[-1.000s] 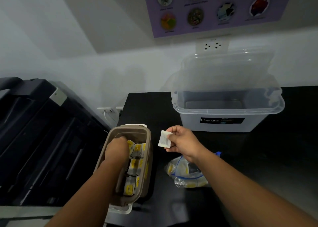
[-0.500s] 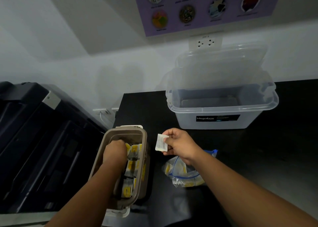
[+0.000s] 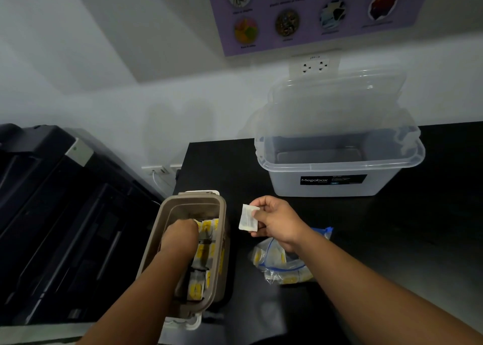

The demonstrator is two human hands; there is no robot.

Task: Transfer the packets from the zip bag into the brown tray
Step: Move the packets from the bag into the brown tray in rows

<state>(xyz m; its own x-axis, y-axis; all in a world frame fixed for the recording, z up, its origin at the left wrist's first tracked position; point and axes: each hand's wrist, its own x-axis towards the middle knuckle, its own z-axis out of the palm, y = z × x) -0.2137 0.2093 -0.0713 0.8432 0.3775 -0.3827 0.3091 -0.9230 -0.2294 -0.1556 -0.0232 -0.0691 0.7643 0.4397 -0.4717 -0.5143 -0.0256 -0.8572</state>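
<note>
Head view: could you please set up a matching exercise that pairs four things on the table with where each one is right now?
Things:
1. white packet
2. brown tray
3. zip bag
4. clear box

Places:
A. lies on the table, under the wrist of the right hand
B. stands open at the far side of the table
C. pinched in the right hand
D. has the left hand reaching into it

Pairs: 1-C, 2-D, 3-A, 4-B
</note>
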